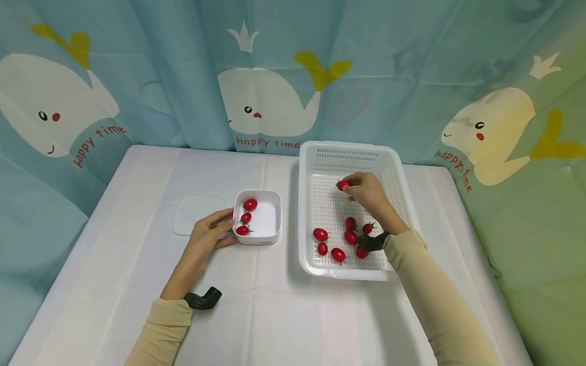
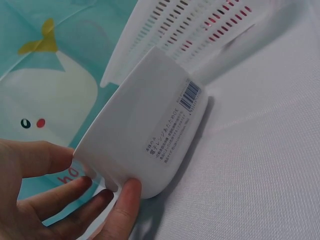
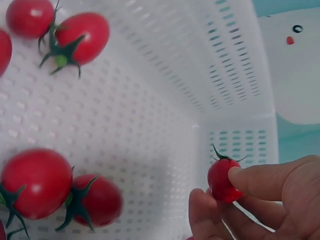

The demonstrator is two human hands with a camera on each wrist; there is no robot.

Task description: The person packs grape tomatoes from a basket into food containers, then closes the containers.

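My right hand (image 1: 369, 193) pinches a cherry tomato (image 3: 223, 180) between thumb and fingers, over the far part of a white perforated basket (image 1: 313, 271). Green sepals stick out from the tomato's top. Several more cherry tomatoes (image 1: 338, 255) lie on the basket floor, mostly toward its near side. On the left, a small white square box (image 1: 267, 217) holds three cherry tomatoes (image 1: 250, 204) along its left side. My left hand (image 1: 205, 239) touches that box at its left side, with fingers spread along the wall and rim. A printed barcode label (image 2: 175, 120) shows on the box's outside.
A translucent square lid (image 1: 192, 213) lies flat on the white tablecloth (image 1: 285, 326), left of the box and partly behind my left hand. A blue-green curtain with whale prints (image 1: 272, 102) hangs along the table's far edge. The basket stands to the right of the box.
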